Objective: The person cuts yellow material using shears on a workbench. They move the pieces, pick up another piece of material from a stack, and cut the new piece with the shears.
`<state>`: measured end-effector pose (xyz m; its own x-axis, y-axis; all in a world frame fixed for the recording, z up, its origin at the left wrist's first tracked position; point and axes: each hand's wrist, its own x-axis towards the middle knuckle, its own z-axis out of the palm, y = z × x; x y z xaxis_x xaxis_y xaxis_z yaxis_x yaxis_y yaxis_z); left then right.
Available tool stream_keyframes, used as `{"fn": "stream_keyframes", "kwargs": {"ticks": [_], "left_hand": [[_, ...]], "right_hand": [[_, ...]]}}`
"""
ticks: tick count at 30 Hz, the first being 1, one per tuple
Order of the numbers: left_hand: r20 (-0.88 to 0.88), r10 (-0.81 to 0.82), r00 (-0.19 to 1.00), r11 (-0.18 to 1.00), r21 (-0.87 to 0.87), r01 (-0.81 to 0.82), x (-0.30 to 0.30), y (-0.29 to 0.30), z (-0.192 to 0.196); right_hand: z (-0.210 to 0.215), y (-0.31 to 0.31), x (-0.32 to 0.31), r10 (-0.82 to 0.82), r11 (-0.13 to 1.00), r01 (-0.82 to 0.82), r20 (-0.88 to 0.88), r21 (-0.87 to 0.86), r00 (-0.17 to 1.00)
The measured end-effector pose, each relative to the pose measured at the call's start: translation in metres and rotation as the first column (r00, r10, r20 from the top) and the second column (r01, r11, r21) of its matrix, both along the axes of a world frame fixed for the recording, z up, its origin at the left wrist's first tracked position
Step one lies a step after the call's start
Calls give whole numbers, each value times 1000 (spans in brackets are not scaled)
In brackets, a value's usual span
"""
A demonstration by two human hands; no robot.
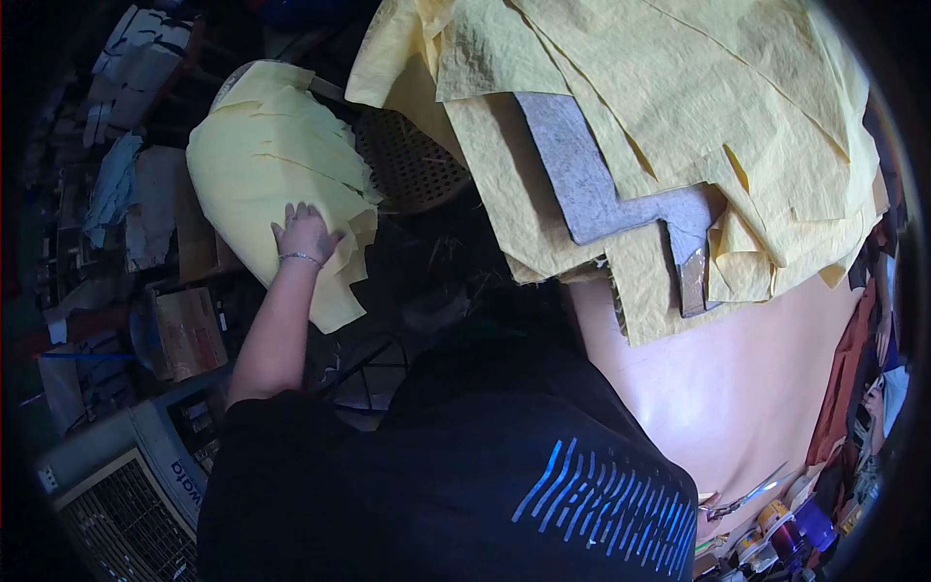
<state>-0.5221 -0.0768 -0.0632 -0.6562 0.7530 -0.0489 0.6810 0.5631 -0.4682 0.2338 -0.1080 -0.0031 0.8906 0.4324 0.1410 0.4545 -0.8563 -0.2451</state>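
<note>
Far left: clutter on the floor, a grey fan heater (pixel 116 475) at lower left, a cardboard box (pixel 189 330) above it, bluish rags (pixel 112 189) further up.

Left hand (pixel 305 233): fingers spread flat, palm down on the stack of yellow cut pieces (pixel 276 184). Not gripping, just pressing on the near edge. A thin bracelet (pixel 301 258) sits on the wrist. The stack rests draped over what looks like a woven chair seat (pixel 412 165), well left of the table; its layers are fanned, edges not flush.

Centre: black shirt (pixel 465 466) fills the lower frame and blocks the view below.

Right of centre: the table (pixel 718 388) with a bare pinkish top, and a big pile of yellow sheets (pixel 630 107) hanging over its far end. A grey angular template (pixel 592 184) lies on that pile, partly tucked under the top sheets.

Far right: scissors (pixel 747 500) at the table's near edge, thread spools (pixel 786 533) just beside them.

Right hand: not in view, can't tell its state.

Judgement: the step in hand looks like laying or settling a cut piece onto the chair stack. Next move would need the palm lifted straight off so the fanned layers don't slide off the curved seat.
</note>
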Motion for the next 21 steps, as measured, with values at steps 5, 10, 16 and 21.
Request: {"fn": "stream_keyframes", "kwargs": {"ticks": [5,10,16,21], "left_hand": [[168,-60,984,984,-155,86,-34,-8,4],[149,-161,976,983,-66,172,-41,-8,12],[224,-240,945,934,320,161,-77,-18,1],[764,-402,505,48,569,-821,-109,-24,16]], "right_hand": [[-5,-1,-2,9,1000,-9,34,-2,999],[-6,-2,-2,16,1000,-16,49,-4,999],[-6,0,-3,30,1000,-30,69,-5,997],[-7,-2,-3,42,999,-42,93,-8,995]]}}
